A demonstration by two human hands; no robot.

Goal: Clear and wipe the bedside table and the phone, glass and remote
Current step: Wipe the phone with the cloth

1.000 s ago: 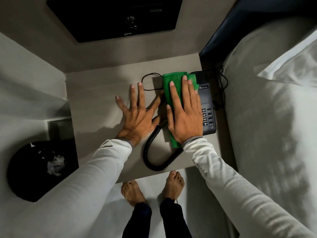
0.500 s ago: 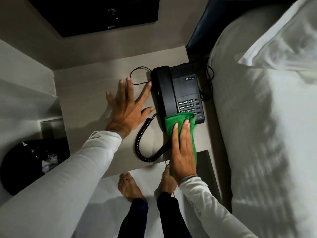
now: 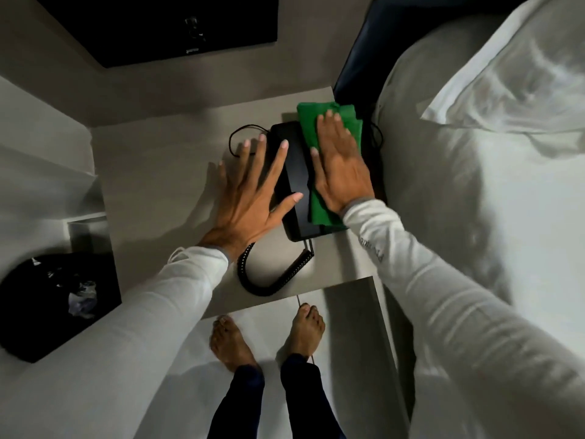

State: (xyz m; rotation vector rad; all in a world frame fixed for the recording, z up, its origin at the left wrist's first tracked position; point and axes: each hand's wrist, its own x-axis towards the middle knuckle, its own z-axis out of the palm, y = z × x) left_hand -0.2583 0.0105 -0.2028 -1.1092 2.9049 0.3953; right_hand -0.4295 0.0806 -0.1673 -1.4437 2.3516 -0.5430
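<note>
— What do I have nearest me at the bottom of the frame?

— My two bare feet (image 3: 269, 337) on the pale floor (image 3: 190, 375), then the front edge of the table (image 3: 152, 172) across the middle.

— And my fingers?

— My left hand (image 3: 250, 198) lies flat with fingers (image 3: 253, 160) spread wide, holding nothing; the palm sits on the table, while the index finger and thumb rest on the black handset of the phone (image 3: 296, 179). My right hand (image 3: 342, 166) is flat too, fingers close together, pressing the green cloth (image 3: 319, 204) down on the phone's right half at centre frame. The coiled cord (image 3: 272, 277) loops below the phone toward the table's front edge.

— What differs from half a second ago?

— Then my right hand and cloth were at the phone's near end, keypad exposed. Now they have slid up over the keypad to the far end, hiding it. My left hand has shifted right onto the handset.

— And beyond?

— A dark bin (image 3: 53, 305) sits at lower left, the white bed (image 3: 474, 217) fills the right side with a pillow (image 3: 512, 74) at upper right, and a black panel (image 3: 152, 26) is set in the wall at the top.
</note>
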